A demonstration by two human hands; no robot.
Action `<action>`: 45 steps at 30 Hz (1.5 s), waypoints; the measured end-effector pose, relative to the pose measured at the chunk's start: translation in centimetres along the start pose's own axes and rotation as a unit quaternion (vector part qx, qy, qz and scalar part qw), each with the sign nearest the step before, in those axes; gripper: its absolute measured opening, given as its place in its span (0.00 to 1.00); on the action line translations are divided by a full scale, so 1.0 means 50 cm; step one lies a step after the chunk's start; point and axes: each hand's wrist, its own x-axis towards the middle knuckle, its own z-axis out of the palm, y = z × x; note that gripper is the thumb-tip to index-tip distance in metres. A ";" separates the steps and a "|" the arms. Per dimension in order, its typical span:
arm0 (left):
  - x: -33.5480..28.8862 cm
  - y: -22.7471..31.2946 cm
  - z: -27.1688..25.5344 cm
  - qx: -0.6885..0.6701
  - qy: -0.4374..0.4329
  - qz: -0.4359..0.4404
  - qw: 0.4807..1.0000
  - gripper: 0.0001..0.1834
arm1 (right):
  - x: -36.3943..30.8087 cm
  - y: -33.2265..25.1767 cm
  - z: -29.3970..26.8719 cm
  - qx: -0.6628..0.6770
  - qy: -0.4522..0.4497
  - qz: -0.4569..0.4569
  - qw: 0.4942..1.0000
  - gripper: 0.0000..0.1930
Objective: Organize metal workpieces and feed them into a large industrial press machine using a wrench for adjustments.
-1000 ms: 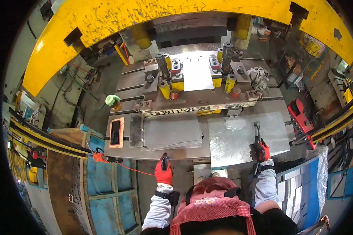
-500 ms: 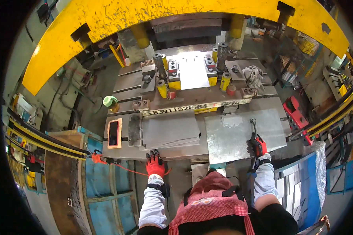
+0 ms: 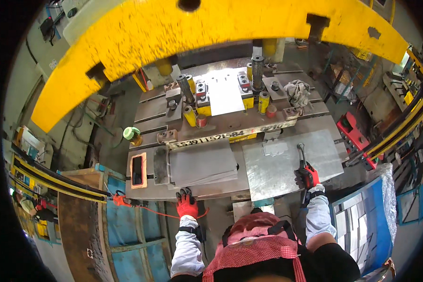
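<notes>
My left hand [image 3: 187,206], in a red glove with black fingertips, rests at the table's front edge with its fingers stretched out and holding nothing. Just beyond it lies a stack of thin grey metal sheets [image 3: 202,164]. My right hand [image 3: 309,176], gloved alike, is closed around a long dark tool whose grey metal end [image 3: 301,151] points away over a shiny metal plate [image 3: 272,174]. The tool's exact kind is unclear. Further back, a bright sheet [image 3: 225,96] lies on the press die between yellow-and-black blocks [image 3: 204,99]. A small flat cut piece [image 3: 275,147] sits on the plate.
A yellow press beam [image 3: 211,26] arches overhead. Dark guide posts [image 3: 257,73] and yellow cylinders [image 3: 189,116] stand around the die. A phone [image 3: 137,170] and a green-capped bottle [image 3: 132,135] are at left, a rag [image 3: 298,92] at right. A blue crate [image 3: 120,221] stands front left.
The view has tilted slightly, so the yellow beam appears lower in the picture. Both hands hold nearly the same places at the table, and the right keeps its grip on the tool.
</notes>
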 end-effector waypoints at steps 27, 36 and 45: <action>-0.001 -0.007 0.008 0.007 0.033 0.041 0.999 0.26 | 0.003 -0.002 -0.010 -0.034 0.011 0.033 0.999 0.11; -0.052 0.045 -0.085 -0.071 -0.063 0.010 0.995 0.30 | -0.001 0.026 -0.014 -0.079 0.055 -0.118 0.988 0.21; 0.037 0.290 -0.266 -0.591 -0.235 0.176 0.752 0.25 | 0.030 -0.315 0.395 -0.158 -0.247 -0.229 0.928 0.21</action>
